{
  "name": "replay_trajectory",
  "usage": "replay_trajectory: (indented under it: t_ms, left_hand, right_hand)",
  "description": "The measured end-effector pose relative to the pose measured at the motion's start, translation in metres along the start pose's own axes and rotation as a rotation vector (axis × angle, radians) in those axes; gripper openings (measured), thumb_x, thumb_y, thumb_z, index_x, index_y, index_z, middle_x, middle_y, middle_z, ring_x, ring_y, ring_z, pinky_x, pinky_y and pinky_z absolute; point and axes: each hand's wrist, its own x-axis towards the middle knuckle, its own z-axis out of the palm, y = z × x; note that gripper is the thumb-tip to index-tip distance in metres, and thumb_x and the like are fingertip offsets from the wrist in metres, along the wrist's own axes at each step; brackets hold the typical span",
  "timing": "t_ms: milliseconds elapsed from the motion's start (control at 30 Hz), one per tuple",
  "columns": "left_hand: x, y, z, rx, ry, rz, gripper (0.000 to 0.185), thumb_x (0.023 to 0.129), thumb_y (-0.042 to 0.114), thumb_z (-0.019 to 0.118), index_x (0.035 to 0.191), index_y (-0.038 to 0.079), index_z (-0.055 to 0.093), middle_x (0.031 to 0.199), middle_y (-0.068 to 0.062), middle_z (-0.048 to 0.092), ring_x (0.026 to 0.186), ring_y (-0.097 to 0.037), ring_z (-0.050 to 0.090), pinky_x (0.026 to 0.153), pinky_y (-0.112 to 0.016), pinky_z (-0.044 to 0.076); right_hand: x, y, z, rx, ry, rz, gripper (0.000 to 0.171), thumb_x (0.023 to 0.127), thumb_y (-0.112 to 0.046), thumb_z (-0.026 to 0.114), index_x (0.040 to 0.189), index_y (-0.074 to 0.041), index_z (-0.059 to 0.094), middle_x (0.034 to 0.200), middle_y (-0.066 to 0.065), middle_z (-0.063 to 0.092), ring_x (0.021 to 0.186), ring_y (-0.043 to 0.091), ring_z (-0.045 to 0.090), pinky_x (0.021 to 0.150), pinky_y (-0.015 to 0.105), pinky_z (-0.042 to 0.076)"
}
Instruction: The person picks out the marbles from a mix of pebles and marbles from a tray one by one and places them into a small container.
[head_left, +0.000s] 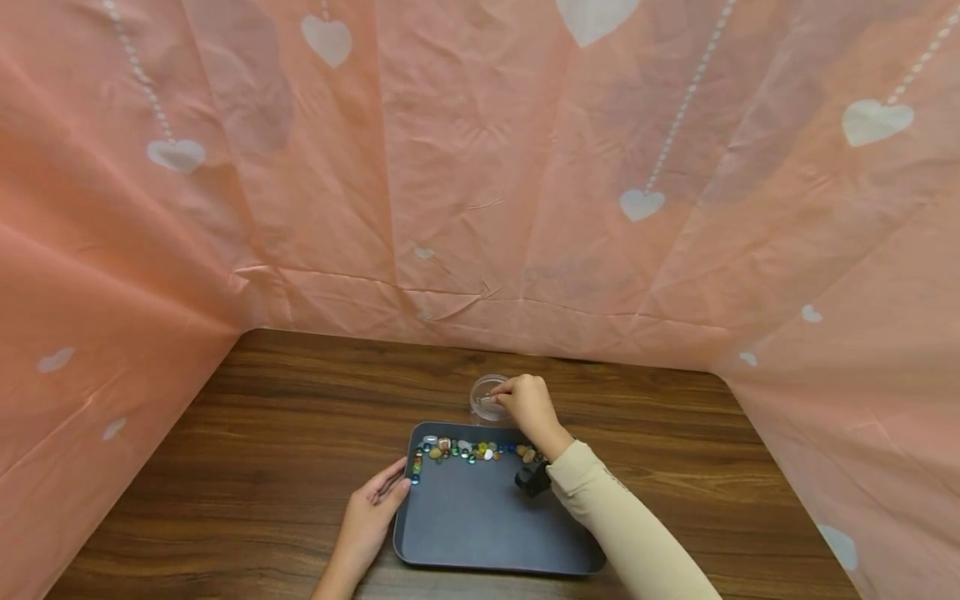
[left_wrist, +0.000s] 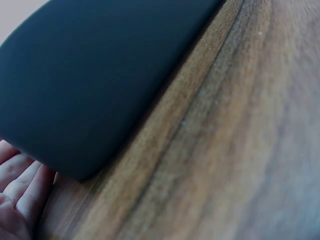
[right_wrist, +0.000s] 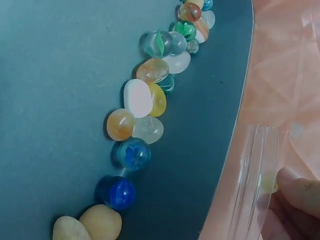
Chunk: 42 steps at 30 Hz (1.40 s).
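Tray [head_left: 487, 521] on table [head_left: 225, 467], marbles [right_wrist: 121, 193] and stones [right_wrist: 100, 222] along its far side, container [head_left: 477, 413] behind tray, curtain [head_left: 480, 167] beyond

— How do we find the light?
— Soft; in our right wrist view, marbles [right_wrist: 122, 193] cast small shadows leftward.
— And our left wrist view?
— Dim: we see the tray [left_wrist: 95, 85] dark, the tabletop [left_wrist: 175, 160] blurring toward the right.
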Motion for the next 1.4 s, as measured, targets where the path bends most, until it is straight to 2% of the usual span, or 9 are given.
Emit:
replay_trajectory:
  t_ms: [300, 433, 533, 633, 833, 933, 1133, 1400]
  left_hand:
    - [0.0, -0.001, 0.001, 0.001, 0.002, 0.002, 0.043, 0.096, 0.012, 0.065, 0.133, -0.008, 0.057, 0.136, -0.027, 0.059, 0.126, -0.029, 0.059, 0.093, -0.009, 0.049]
    - [-0.002, -0.001, 0.0, 0.009, 0.001, 0.001, 0.043, 0.096, 0.012, 0.065, 0.133, -0.008, 0.057, 0.136, -0.027, 0.059, 0.127, -0.031, 0.058, 0.094, -0.009, 0.049]
    - [-0.002, 0.001, -0.001, 0.022, 0.004, 0.0, 0.043, 0.096, 0.014, 0.065, 0.134, -0.007, 0.057, 0.136, -0.026, 0.059, 0.128, -0.034, 0.057, 0.097, -0.014, 0.051]
    - [-0.001, 0.002, -0.001, 0.029, 0.011, 0.002, 0.043, 0.096, 0.014, 0.065, 0.134, -0.007, 0.057, 0.136, -0.026, 0.059, 0.128, -0.035, 0.057, 0.099, -0.019, 0.052]
    - [-0.001, 0.002, -0.002, 0.024, 0.012, -0.004, 0.043, 0.096, 0.013, 0.065, 0.134, -0.007, 0.057, 0.136, -0.025, 0.059, 0.128, -0.034, 0.057, 0.098, -0.015, 0.051]
    - [0.0, 0.002, -0.002, 0.015, 0.016, -0.003, 0.043, 0.096, 0.012, 0.065, 0.133, -0.007, 0.057, 0.136, -0.026, 0.059, 0.128, -0.034, 0.057, 0.096, -0.011, 0.05]
    - [-0.001, 0.003, -0.001, 0.013, 0.007, 0.005, 0.043, 0.097, 0.014, 0.065, 0.134, -0.007, 0.057, 0.137, -0.025, 0.059, 0.129, -0.035, 0.057, 0.096, -0.011, 0.05]
    - [-0.002, 0.004, -0.002, 0.023, -0.002, 0.007, 0.043, 0.097, 0.013, 0.064, 0.134, -0.007, 0.056, 0.136, -0.025, 0.059, 0.129, -0.034, 0.057, 0.097, -0.013, 0.051]
  right_hand:
    - [-0.005, -0.001, -0.002, 0.054, 0.02, 0.037, 0.005, 0.083, -0.008, 0.078, 0.082, -0.003, 0.081, 0.084, 0.01, 0.078, 0.077, 0.02, 0.073, 0.053, 0.019, 0.047]
    - [-0.01, -0.007, -0.004, 0.138, 0.024, 0.083, 0.006, 0.083, -0.007, 0.078, 0.085, -0.003, 0.081, 0.086, 0.012, 0.078, 0.077, 0.02, 0.073, 0.052, 0.016, 0.044]
    - [-0.015, -0.016, -0.004, 0.23, 0.012, 0.128, 0.007, 0.084, -0.008, 0.077, 0.087, -0.003, 0.081, 0.089, 0.012, 0.078, 0.072, 0.018, 0.068, 0.051, 0.017, 0.042]
    - [-0.019, -0.023, -0.001, 0.295, 0.021, 0.137, 0.007, 0.084, -0.009, 0.078, 0.087, -0.003, 0.081, 0.088, 0.012, 0.078, 0.07, 0.016, 0.065, 0.05, 0.017, 0.041]
    - [-0.03, -0.031, 0.014, 0.366, 0.057, 0.093, 0.006, 0.082, -0.008, 0.08, 0.085, -0.003, 0.081, 0.086, 0.011, 0.078, 0.081, 0.023, 0.074, 0.06, 0.018, 0.055]
    - [-0.036, -0.034, 0.025, 0.394, 0.027, 0.079, 0.007, 0.081, -0.008, 0.08, 0.085, -0.002, 0.08, 0.087, 0.011, 0.078, 0.081, 0.022, 0.073, 0.062, 0.018, 0.055]
    - [-0.044, -0.039, 0.041, 0.421, -0.063, 0.038, 0.007, 0.08, -0.007, 0.081, 0.085, -0.003, 0.08, 0.086, 0.012, 0.078, 0.078, 0.015, 0.071, 0.059, 0.015, 0.052]
    - [-0.051, -0.041, 0.056, 0.451, -0.252, 0.034, 0.013, 0.079, -0.014, 0.084, 0.089, -0.006, 0.081, 0.088, 0.008, 0.079, 0.085, 0.014, 0.073, 0.066, 0.016, 0.055]
